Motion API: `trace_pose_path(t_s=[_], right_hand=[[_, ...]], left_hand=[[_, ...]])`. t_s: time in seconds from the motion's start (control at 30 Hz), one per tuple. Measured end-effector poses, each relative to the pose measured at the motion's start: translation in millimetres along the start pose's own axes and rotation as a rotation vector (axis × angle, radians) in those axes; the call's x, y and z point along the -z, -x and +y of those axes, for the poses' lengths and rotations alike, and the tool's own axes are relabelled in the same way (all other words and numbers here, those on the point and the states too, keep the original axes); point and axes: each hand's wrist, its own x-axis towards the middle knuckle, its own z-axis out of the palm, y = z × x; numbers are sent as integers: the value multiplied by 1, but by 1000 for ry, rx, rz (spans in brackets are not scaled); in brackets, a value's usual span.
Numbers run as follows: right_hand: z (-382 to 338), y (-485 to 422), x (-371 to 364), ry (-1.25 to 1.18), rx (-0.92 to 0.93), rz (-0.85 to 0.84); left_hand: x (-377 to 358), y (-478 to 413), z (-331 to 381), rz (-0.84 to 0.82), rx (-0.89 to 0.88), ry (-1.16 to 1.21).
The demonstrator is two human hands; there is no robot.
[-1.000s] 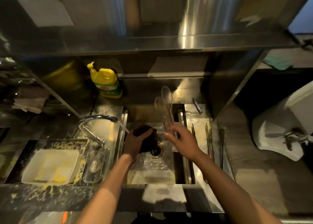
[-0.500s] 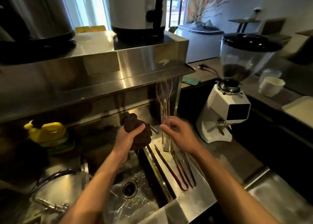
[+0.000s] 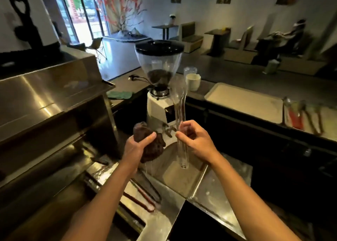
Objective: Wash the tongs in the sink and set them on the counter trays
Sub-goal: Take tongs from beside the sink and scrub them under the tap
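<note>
My right hand grips a pair of clear plastic tongs upright, tips pointing up in front of the coffee grinder. My left hand squeezes a dark brown sponge that drips water. More tongs, some with red handles, lie on the steel drainboard below my left arm. On the counter to the right sit a pale tray and a second tray holding several tongs. The sink basin is out of view.
A white coffee grinder with a bean hopper stands just behind my hands. A white cup and a green cloth lie on the counter. A steel shelf rises at left. A person sits far back right.
My view has swung up and right, from the sink toward the counter. Both hands moved right with it, still holding the clear tongs and the sponge; the trays have come into view.
</note>
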Motion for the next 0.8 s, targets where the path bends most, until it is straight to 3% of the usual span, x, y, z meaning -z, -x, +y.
trace_pose_path(t_s=[0.43, 0.8], right_hand=[[80, -31, 162, 49, -193, 204], [126, -90, 275, 143, -322, 292]], left_hand=[[-194, -72, -27, -264, 64, -38], [-310, -128, -40, -358, 137, -21]])
